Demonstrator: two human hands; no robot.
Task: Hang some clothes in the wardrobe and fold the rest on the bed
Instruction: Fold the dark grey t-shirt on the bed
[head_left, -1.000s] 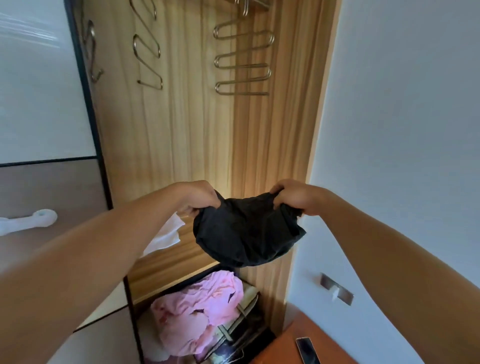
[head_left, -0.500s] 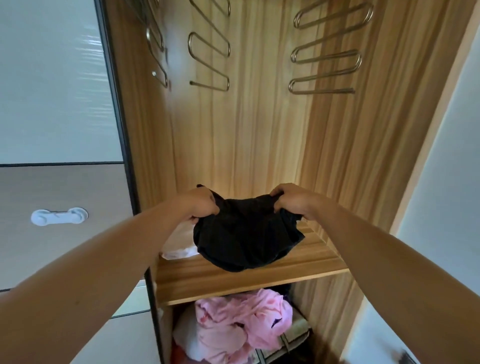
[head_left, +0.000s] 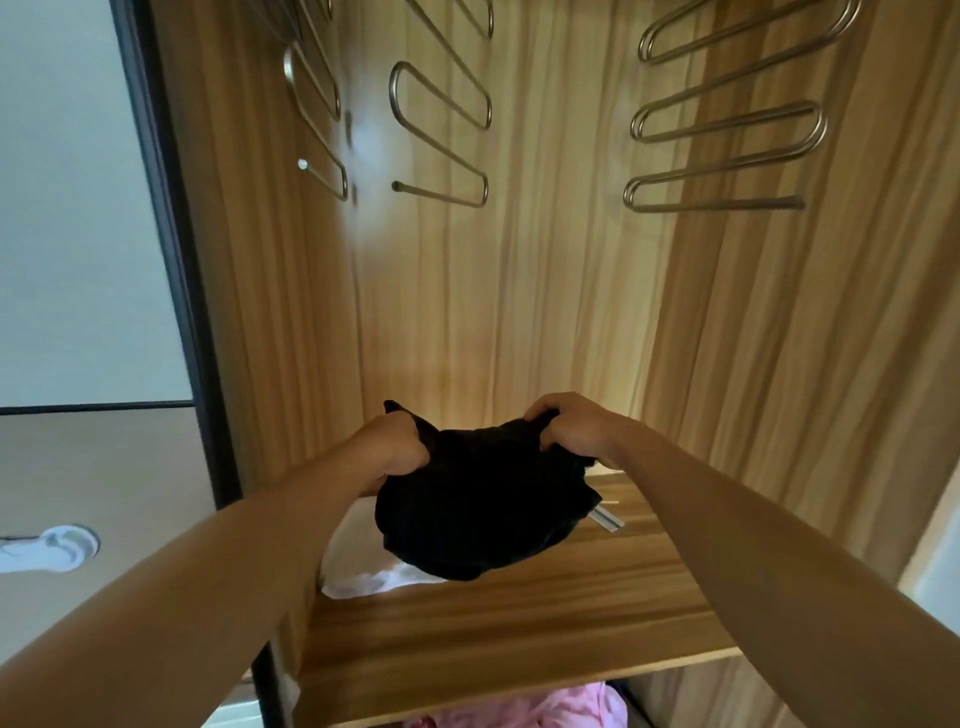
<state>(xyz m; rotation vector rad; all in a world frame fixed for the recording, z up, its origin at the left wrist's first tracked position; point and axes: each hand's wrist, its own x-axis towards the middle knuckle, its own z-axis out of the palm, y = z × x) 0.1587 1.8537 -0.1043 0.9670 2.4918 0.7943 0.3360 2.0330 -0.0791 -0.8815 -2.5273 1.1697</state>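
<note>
A bunched black garment (head_left: 483, 504) hangs between both hands inside the open wooden wardrobe (head_left: 519, 312), just above its shelf (head_left: 493, 634). My left hand (head_left: 389, 447) grips the garment's left top edge. My right hand (head_left: 566, 428) pinches its right top edge. A white folded cloth (head_left: 358, 561) lies on the shelf's left side, partly hidden behind the black garment. Several empty metal zigzag hangers (head_left: 727, 130) hang above.
A pink garment (head_left: 545, 709) shows in the compartment below the shelf. The dark-framed sliding door (head_left: 171, 234) stands to the left, with a white handle (head_left: 52, 548) on its panel. A small metal strip (head_left: 605, 517) lies on the shelf at the right.
The view has swung left and closer into the wardrobe. Both hands have carried the black garment further in and lower, over the shelf, keeping the same grip.
</note>
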